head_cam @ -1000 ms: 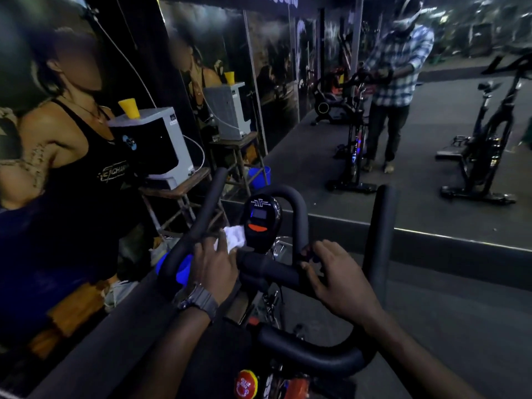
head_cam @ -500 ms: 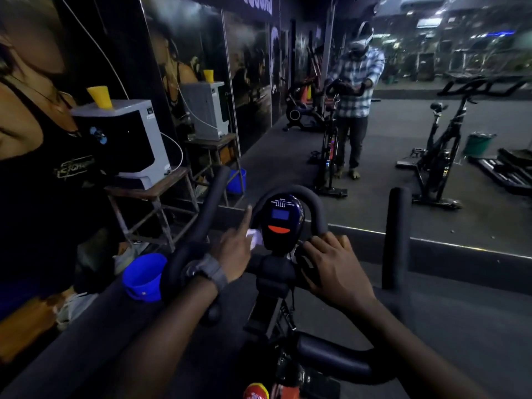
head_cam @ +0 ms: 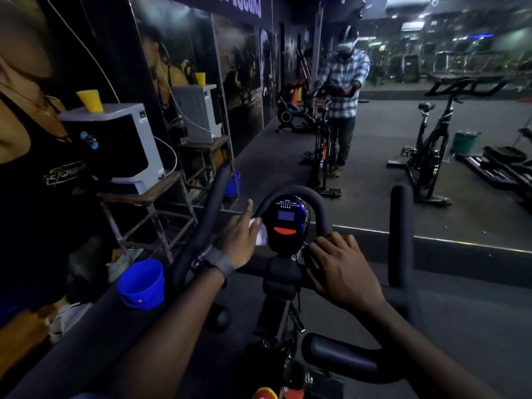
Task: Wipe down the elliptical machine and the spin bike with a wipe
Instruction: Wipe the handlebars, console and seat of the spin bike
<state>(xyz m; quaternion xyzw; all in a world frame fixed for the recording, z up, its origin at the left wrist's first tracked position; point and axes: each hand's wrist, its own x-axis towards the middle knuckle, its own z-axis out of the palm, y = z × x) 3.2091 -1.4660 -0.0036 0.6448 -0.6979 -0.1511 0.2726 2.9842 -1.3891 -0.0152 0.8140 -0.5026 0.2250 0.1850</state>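
The spin bike's black handlebar point(head_cam: 400, 234) fills the lower middle of the head view, with an oval console point(head_cam: 288, 223) at its centre showing a small screen and an orange button. My left hand point(head_cam: 239, 240), a watch on its wrist, holds a white wipe point(head_cam: 259, 231) against the console's left side, index finger raised. My right hand point(head_cam: 339, 266) grips the crossbar just right of the console, fingers curled over it.
A wall mirror point(head_cam: 403, 139) straight ahead reflects me, other bikes and the gym floor. At the left, a grey machine point(head_cam: 121, 145) with a yellow cup stands on a wooden stool. A blue bucket point(head_cam: 142, 285) sits low on the left.
My left hand has moved with the wipe from the left handlebar grip up to the console's left side. My right hand has stayed on the crossbar. The view has tilted up.
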